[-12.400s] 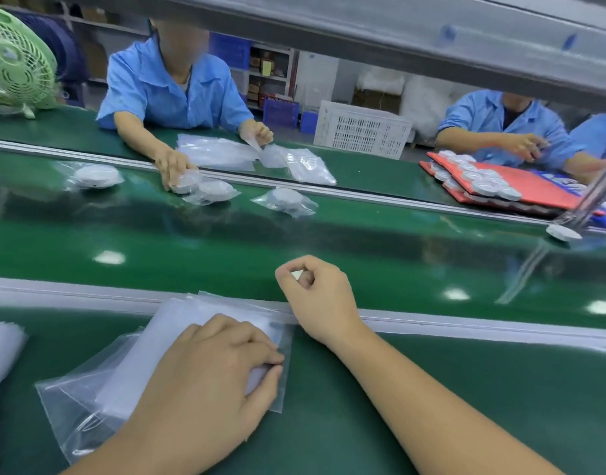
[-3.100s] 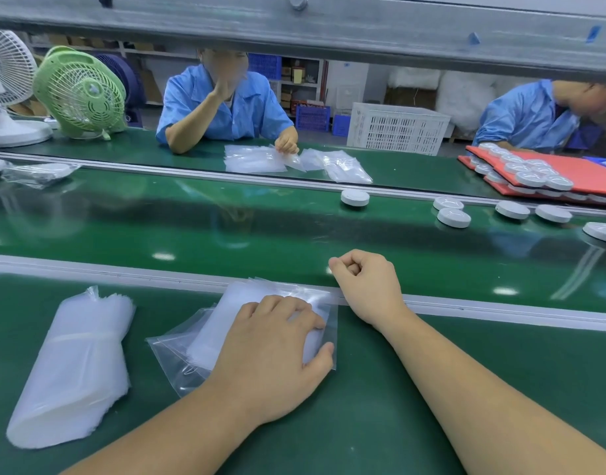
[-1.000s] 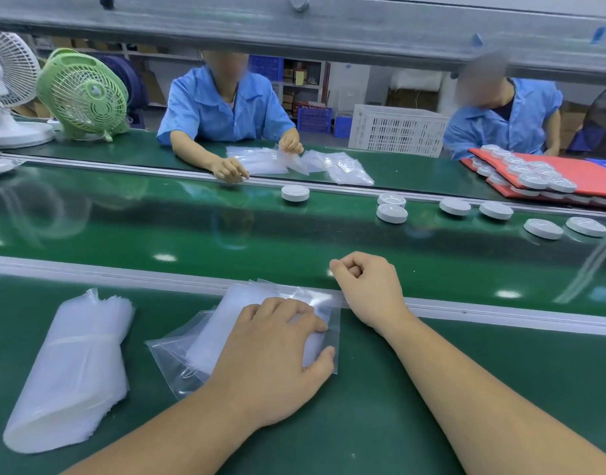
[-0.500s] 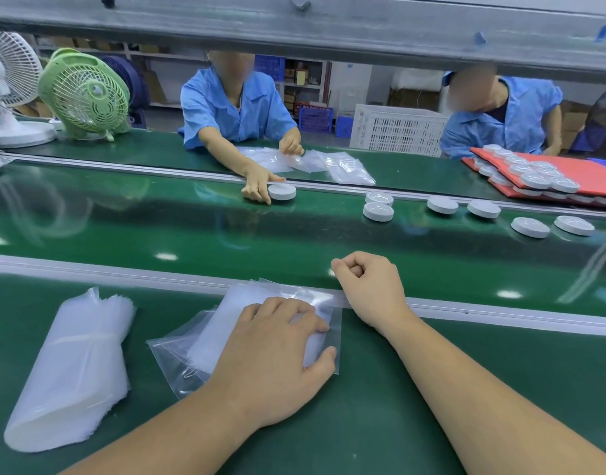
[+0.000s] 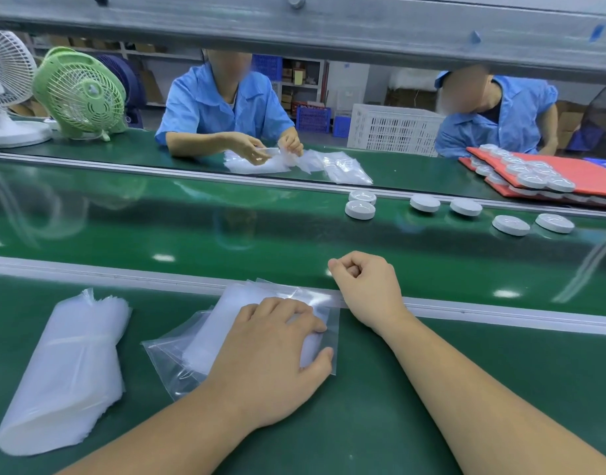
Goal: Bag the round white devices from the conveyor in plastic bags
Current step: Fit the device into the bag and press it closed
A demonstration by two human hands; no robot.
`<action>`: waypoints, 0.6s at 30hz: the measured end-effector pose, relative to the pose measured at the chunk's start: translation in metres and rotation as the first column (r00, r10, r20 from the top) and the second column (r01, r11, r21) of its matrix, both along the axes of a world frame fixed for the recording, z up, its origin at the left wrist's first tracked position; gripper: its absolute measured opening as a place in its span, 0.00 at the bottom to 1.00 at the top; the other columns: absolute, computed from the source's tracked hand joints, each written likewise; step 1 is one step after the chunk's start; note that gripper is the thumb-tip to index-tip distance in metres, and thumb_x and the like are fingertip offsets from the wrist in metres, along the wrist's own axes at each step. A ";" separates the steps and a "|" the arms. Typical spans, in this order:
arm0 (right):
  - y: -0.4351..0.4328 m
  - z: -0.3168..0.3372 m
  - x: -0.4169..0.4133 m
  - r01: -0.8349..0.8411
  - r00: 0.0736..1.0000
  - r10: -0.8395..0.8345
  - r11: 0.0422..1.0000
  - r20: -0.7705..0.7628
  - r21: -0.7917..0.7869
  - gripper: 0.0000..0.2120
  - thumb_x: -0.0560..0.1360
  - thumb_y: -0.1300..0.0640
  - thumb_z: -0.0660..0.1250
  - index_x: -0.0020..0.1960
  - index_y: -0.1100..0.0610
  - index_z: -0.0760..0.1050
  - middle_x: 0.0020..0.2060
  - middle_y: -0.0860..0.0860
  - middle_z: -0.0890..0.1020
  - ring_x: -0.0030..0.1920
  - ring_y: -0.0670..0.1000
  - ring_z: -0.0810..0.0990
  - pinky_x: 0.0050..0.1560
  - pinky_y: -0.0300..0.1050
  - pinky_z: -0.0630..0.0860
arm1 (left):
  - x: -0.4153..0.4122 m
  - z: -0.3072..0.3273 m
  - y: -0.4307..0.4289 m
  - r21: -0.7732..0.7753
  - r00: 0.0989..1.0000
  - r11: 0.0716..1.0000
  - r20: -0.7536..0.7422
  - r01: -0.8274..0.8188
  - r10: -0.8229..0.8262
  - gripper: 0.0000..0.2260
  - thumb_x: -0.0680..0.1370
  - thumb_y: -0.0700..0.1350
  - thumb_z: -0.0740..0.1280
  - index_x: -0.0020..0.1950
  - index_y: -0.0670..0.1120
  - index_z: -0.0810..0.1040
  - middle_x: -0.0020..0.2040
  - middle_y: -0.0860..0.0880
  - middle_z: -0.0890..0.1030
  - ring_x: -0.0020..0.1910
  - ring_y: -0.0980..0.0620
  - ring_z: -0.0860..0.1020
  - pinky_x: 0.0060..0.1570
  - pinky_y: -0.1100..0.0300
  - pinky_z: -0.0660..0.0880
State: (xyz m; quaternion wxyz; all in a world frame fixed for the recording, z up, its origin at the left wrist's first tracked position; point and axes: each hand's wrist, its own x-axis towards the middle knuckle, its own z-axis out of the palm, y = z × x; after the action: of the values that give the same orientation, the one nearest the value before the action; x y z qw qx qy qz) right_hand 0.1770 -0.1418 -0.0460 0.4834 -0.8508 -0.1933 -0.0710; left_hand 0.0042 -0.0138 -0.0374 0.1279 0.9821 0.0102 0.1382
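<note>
Six white devices (image 5: 360, 209) on conveyor (image 5: 191, 228); left hand (image 5: 270, 358) on bags (image 5: 209, 337).

A left hand (image 5: 270, 358) covers the middle of a stack of plastic bags (image 5: 239, 299) at the surface's far edge. The right hand (image 5: 366, 286) curls its fingers over its palm, hiding it. Both forearms run off the bottom edge. A white fan (image 5: 10, 73) is cut off at left, red trays (image 5: 596, 176) at right. What the worker opposite (image 5: 222, 108) holds is too small to tell.
</note>
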 end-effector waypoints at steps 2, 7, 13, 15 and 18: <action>0.000 -0.001 0.001 0.001 1.000 -0.001 1.000 -0.002 -0.004 0.14 0.78 0.46 0.69 0.36 0.51 0.79 0.24 0.42 0.74 0.27 0.42 0.71 0.33 0.39 0.68 | -0.001 0.000 -0.001 -0.001 1.000 1.000 -0.002 -0.001 0.001 0.24 0.74 0.68 0.49 0.64 0.64 0.72 0.63 0.68 0.67 0.67 0.62 0.62 0.69 0.59 0.58; 0.000 0.000 0.000 -0.006 1.000 0.006 1.000 -0.012 0.000 0.14 0.78 0.46 0.68 0.36 0.51 0.79 0.24 0.43 0.73 0.27 0.43 0.70 0.33 0.39 0.68 | -0.001 0.001 0.000 -0.001 1.000 1.000 -0.005 0.001 -0.001 0.25 0.74 0.68 0.49 0.65 0.64 0.73 0.64 0.67 0.68 0.67 0.62 0.62 0.69 0.59 0.58; -0.001 -0.001 0.001 -0.004 1.000 0.004 1.000 -0.018 0.009 0.14 0.78 0.46 0.68 0.37 0.51 0.80 0.24 0.43 0.73 0.27 0.43 0.70 0.34 0.39 0.68 | -0.002 0.003 -0.001 -0.013 1.000 1.000 -0.016 -0.001 0.001 0.24 0.74 0.68 0.49 0.65 0.64 0.73 0.64 0.68 0.68 0.67 0.63 0.62 0.69 0.58 0.58; -0.002 0.002 -0.002 -0.010 1.000 0.010 1.000 -0.024 0.013 0.14 0.78 0.46 0.69 0.37 0.51 0.80 0.25 0.43 0.72 0.28 0.43 0.69 0.34 0.38 0.68 | -0.002 0.002 -0.002 -0.016 1.000 1.000 -0.008 0.005 -0.006 0.24 0.74 0.68 0.49 0.65 0.64 0.73 0.64 0.68 0.68 0.67 0.62 0.62 0.69 0.58 0.58; -0.007 0.014 -0.022 -0.073 0.997 0.076 0.993 -0.032 0.098 0.12 0.78 0.49 0.71 0.37 0.51 0.80 0.28 0.46 0.75 0.29 0.43 0.70 0.34 0.36 0.70 | -0.003 0.003 -0.001 -0.015 1.000 1.000 -0.004 0.005 -0.005 0.24 0.74 0.68 0.49 0.64 0.64 0.73 0.64 0.68 0.67 0.68 0.62 0.62 0.70 0.58 0.58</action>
State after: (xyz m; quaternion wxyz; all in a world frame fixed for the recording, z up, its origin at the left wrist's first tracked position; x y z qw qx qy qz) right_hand 0.1550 -0.1484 -0.0318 0.5299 -0.8197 -0.2124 -0.0469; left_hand 0.0017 -0.0149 -0.0341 0.1354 0.9814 0.0090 0.1356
